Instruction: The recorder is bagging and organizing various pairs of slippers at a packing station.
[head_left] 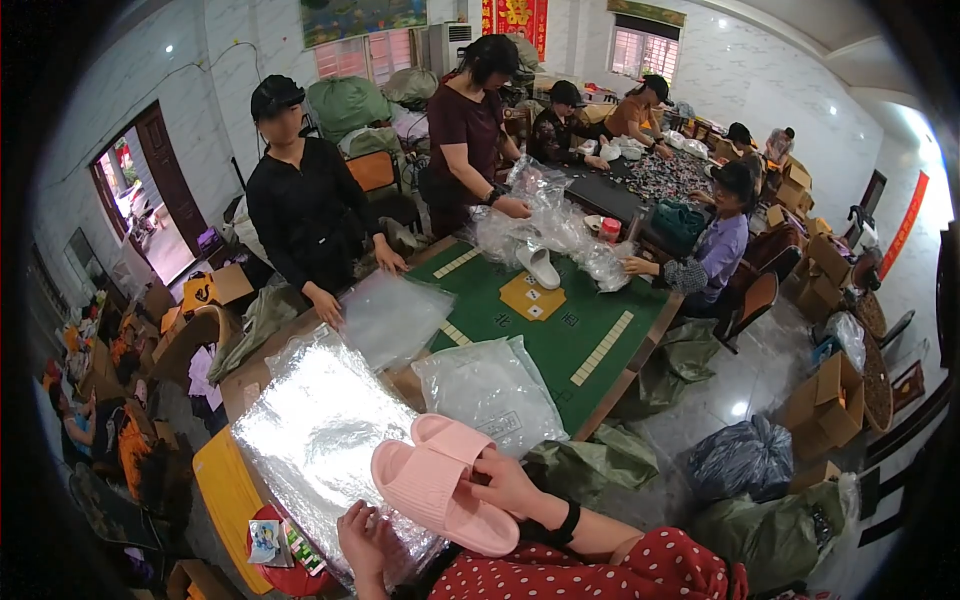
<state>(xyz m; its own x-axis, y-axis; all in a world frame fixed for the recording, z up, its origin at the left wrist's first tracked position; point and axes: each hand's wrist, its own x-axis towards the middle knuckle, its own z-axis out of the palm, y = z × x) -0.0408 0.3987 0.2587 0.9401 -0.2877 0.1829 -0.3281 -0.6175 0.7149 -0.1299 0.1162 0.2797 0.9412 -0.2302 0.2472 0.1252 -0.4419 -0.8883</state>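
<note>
A pair of pink slide slippers (430, 485) is in my right hand (500, 488), whose fingers reach into the nearer slipper beside its strap. The two slippers lie one against the other above a stack of shiny clear plastic bags (315, 410). My left hand (362, 540) is at the near edge of that stack, left of the slippers, with bent fingers slightly apart and nothing visible in them. Whether its fingertips touch the plastic, I cannot tell.
A green game table (610, 310) holds a white slipper (539, 268), rows of tiles and more clear bags (490, 395). Two people stand across it; one sits at the right. Yellow stool (225, 490) at lower left. Sacks (740, 460) and cardboard boxes (825, 405) crowd the right floor.
</note>
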